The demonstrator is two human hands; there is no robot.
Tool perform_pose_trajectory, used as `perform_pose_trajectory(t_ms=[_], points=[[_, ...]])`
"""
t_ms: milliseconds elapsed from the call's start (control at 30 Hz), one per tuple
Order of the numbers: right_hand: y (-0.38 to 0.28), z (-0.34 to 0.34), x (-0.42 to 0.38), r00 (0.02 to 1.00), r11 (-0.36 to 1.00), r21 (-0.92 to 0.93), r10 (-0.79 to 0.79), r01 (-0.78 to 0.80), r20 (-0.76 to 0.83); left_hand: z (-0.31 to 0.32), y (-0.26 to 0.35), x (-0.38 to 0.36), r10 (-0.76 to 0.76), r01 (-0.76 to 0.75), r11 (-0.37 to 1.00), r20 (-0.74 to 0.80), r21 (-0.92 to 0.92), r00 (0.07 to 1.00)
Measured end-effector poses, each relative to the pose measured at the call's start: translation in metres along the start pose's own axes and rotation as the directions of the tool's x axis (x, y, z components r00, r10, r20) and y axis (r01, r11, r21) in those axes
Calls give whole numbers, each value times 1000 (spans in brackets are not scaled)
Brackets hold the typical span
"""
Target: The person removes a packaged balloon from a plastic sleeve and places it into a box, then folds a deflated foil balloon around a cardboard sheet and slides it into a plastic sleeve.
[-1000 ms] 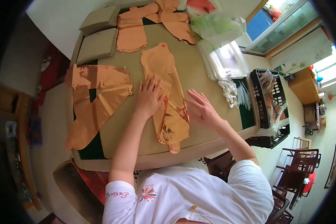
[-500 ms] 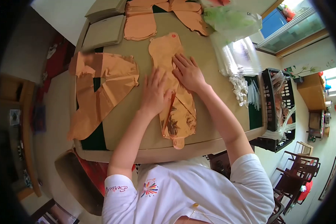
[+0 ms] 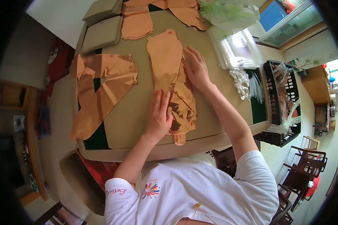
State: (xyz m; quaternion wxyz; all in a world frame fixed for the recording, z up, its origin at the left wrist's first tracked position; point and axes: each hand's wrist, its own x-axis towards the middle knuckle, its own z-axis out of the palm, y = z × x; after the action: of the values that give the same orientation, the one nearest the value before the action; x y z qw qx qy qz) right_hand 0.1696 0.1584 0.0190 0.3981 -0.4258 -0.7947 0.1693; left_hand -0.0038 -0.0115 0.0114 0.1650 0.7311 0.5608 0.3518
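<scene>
Center of the frame, there's a folded rose-gold foil balloon (image 3: 165, 63) lying lengthwise on the table (image 3: 129, 127), its bottom tab right at the near edge. Left hand (image 3: 159, 116) is pressed flat on its lower left side, fingers straight, not gripping. Right hand (image 3: 197, 71) is by the upper right edge, fingers loosely extended, can't tell if touching. Decent strip of tabletop on both sides, between the left-side foil piece (image 3: 97, 97) and the clear plastic sleeves (image 3: 238, 50) upper right.
</scene>
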Motion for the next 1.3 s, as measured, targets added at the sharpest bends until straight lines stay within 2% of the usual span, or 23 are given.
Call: perform_pose_trajectory(t_ms=[33,133,200,300,400,433,500,567,600,633,700,800,900,1000,1100,1200,1300], points=[[-7,-8,-8,1000,1000,-16,-15,15,-9,0,2,2,1,0,999,-16,53,1000],[-35,-22,-42,978,988,-54,-134,144,157,-12,20,13,-27,34,982,-38,188,999],[-51,-28,-58,967,984,-104,-120,146,225,-14,27,33,-76,82,964,-35,252,996],[-55,-30,-68,957,982,-131,-94,134,274,-8,28,56,-253,233,912,17,336,967],[-55,-26,-70,955,983,-151,-54,102,292,4,-1,58,-282,296,943,-108,149,953],[-54,-25,-71,955,983,-153,-55,104,292,0,-8,55,-343,346,938,-125,5,931],[-53,-22,-74,957,982,-151,-65,112,283,-14,-19,45,-470,425,862,-122,-277,874],[-52,-20,-75,960,980,-148,-92,135,265,-32,-25,32,-524,428,824,-213,-370,825],[-52,-20,-74,961,979,-145,-101,142,256,-39,-28,27,-565,444,787,-211,-428,797],[-53,-20,-73,963,979,-142,-111,149,247,-48,-29,20,-718,602,630,-74,-491,692],[-53,-20,-73,962,978,-141,-114,152,248,-64,-22,9,-798,688,519,0,-507,602],[-52,-19,-76,961,979,-147,-102,143,259,-60,-21,-11,-534,488,844,-426,-222,731],[-51,-19,-76,962,978,-146,-111,150,248,-54,3,-23,-220,247,969,-350,33,911],[-52,-20,-75,961,980,-133,-113,150,251,-50,20,-26,23,-3,989,-138,147,990],[-51,-21,-77,962,982,-114,-117,149,245,-44,15,-35,-10,14,989,-28,149,1000],[-52,-22,-78,964,982,-111,-126,155,235,-55,15,-31,155,-163,972,62,169,986],[-53,-22,-77,964,984,-107,-113,142,241,-61,23,-30,250,-279,953,217,114,944]])
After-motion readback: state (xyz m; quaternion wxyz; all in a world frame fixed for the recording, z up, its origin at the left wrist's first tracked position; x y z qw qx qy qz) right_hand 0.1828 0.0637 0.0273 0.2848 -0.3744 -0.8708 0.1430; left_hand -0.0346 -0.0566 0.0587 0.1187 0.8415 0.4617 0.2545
